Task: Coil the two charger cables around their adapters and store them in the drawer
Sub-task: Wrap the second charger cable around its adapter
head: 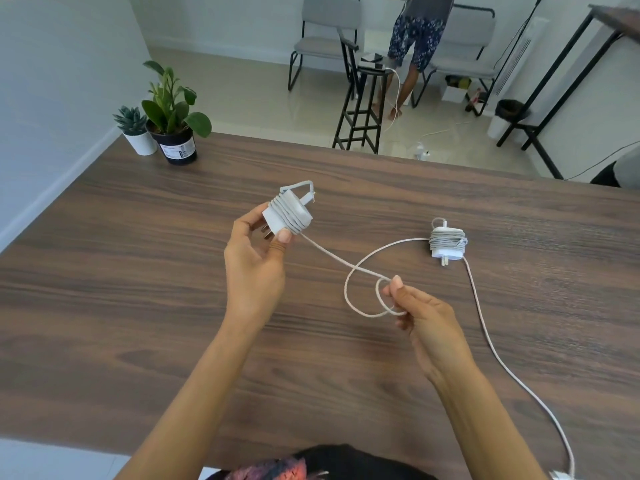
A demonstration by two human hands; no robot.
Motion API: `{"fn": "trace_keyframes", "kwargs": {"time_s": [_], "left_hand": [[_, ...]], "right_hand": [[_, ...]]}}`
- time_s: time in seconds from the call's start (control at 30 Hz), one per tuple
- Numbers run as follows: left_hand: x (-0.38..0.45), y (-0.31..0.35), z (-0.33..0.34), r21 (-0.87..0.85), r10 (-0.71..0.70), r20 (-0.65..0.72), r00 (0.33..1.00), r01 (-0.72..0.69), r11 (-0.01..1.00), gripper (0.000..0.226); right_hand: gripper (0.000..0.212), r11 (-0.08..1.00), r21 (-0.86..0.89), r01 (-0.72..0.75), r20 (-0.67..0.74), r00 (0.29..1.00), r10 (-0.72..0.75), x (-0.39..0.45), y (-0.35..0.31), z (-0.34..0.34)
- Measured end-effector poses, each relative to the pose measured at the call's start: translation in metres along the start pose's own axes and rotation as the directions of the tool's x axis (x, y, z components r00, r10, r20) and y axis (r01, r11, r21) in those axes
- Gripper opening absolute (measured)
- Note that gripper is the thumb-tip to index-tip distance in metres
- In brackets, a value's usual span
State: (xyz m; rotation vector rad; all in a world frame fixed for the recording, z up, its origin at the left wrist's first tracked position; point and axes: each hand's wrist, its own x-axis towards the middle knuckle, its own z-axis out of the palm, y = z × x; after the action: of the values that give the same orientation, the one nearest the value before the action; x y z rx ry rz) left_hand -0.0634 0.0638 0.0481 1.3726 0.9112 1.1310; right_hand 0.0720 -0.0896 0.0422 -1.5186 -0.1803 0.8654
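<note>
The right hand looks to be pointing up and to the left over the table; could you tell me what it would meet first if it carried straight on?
Probably its own cable, running from the right hand toward the adapter held by the left hand. Depth is unclear.

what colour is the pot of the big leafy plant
Black, with a white label, seen in the head view.

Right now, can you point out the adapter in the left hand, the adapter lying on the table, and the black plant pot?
held adapter (289, 216), head view, on its coiled cable.
table adapter (447, 244), head view, on its wrapped middle.
black plant pot (177, 147), head view, on its labelled side.
</note>
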Motion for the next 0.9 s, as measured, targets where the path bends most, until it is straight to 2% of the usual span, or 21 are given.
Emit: {"fn": "trace_keyframes", "kwargs": {"time_s": [0.13, 0.2, 0.33, 0.43, 0.53, 0.63, 0.7, 0.77, 0.9], "left_hand": [[0.002, 0.000, -0.001, -0.013, -0.026, -0.013, 1.000, 0.026, 1.000, 0.041], [0.003, 0.000, -0.002, -0.036, -0.053, -0.034, 0.998, 0.051, 0.998, 0.039], [0.007, -0.003, -0.008, -0.095, -0.102, -0.091, 0.991, 0.093, 0.991, 0.040], [0.011, -0.009, -0.015, -0.117, -0.102, -0.095, 0.990, 0.090, 0.989, 0.037], [0.014, -0.013, -0.019, -0.167, -0.115, -0.116, 0.987, 0.095, 0.981, 0.029], [0.022, -0.015, -0.027, -0.121, -0.105, -0.160, 0.982, 0.087, 0.989, 0.032], [0.029, -0.014, -0.034, -0.052, -0.088, -0.192, 0.977, 0.080, 0.995, 0.036], [0.034, -0.016, -0.038, 0.077, -0.022, -0.203, 0.979, 0.039, 0.996, 0.037], [0.034, -0.020, -0.036, 0.285, 0.058, -0.113, 0.992, -0.024, 0.958, 0.038]], "right_hand": [[0.018, 0.990, -0.006, 0.139, -0.016, 0.990, -0.139, 0.003, 0.003, -0.003], [0.017, 0.985, 0.061, 0.161, 0.003, 0.987, -0.161, 0.006, 0.003, -0.002], [0.016, 0.914, 0.398, 0.080, 0.064, 0.991, -0.114, 0.006, -0.003, -0.002], [0.015, 0.903, 0.424, 0.070, 0.055, 0.993, -0.103, 0.004, -0.006, -0.002], [0.018, 0.962, 0.256, 0.092, 0.034, 0.994, -0.104, 0.000, -0.008, -0.001], [0.022, 0.991, 0.004, 0.132, 0.098, 0.987, -0.131, 0.000, -0.010, -0.010], [0.026, 0.976, -0.144, 0.166, 0.127, 0.981, -0.148, 0.000, -0.014, -0.018], [0.017, 0.945, -0.249, 0.212, 0.118, 0.975, -0.187, -0.001, -0.020, -0.027], [0.008, 0.851, -0.421, 0.315, 0.136, 0.949, -0.284, 0.001, -0.028, -0.044]]}}
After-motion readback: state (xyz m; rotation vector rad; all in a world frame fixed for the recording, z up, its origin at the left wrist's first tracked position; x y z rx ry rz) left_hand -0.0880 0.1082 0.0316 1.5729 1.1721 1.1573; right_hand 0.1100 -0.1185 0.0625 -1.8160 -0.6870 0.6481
